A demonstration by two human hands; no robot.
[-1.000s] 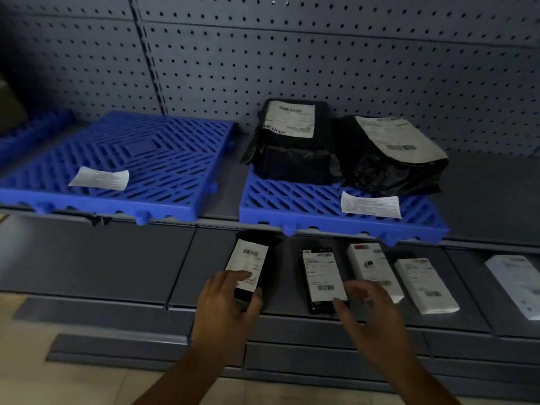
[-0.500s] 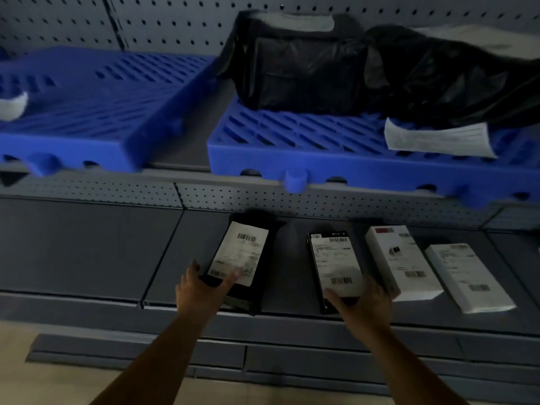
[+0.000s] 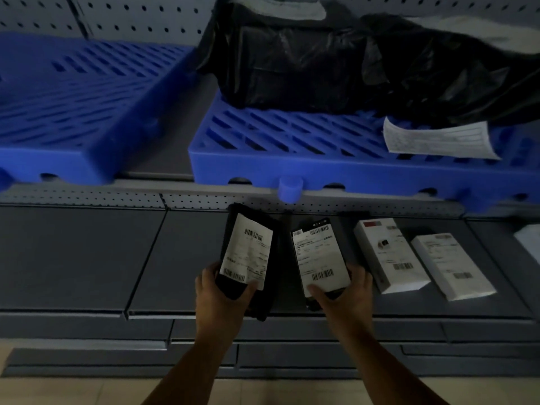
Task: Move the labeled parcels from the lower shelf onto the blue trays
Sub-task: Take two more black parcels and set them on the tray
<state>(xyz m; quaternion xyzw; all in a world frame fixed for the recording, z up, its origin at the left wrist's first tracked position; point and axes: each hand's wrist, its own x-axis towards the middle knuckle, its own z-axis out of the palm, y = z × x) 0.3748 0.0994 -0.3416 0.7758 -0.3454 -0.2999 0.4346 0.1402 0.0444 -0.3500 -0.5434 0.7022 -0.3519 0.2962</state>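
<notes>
My left hand (image 3: 217,299) grips the near end of a black parcel with a white barcode label (image 3: 248,252), tilted up off the lower shelf (image 3: 81,258). Close beside it, my right hand (image 3: 349,299) holds a second black labeled parcel (image 3: 320,255) by its near end. Two white labeled boxes (image 3: 387,252) (image 3: 451,264) lie flat on the lower shelf to the right. On the upper shelf sit two blue trays, the left one (image 3: 73,112) bare and the right one (image 3: 292,153) carrying two black bagged parcels (image 3: 292,59) (image 3: 453,77).
A loose white paper slip (image 3: 435,140) lies on the right tray's front. Another white item (image 3: 529,244) shows at the far right edge of the lower shelf. A pegboard wall (image 3: 131,16) backs the shelves. Pale floor (image 3: 73,390) lies below.
Both hands have closed on the two black parcels and lifted their near ends off the lower shelf. The view has moved closer and lower toward the shelf.
</notes>
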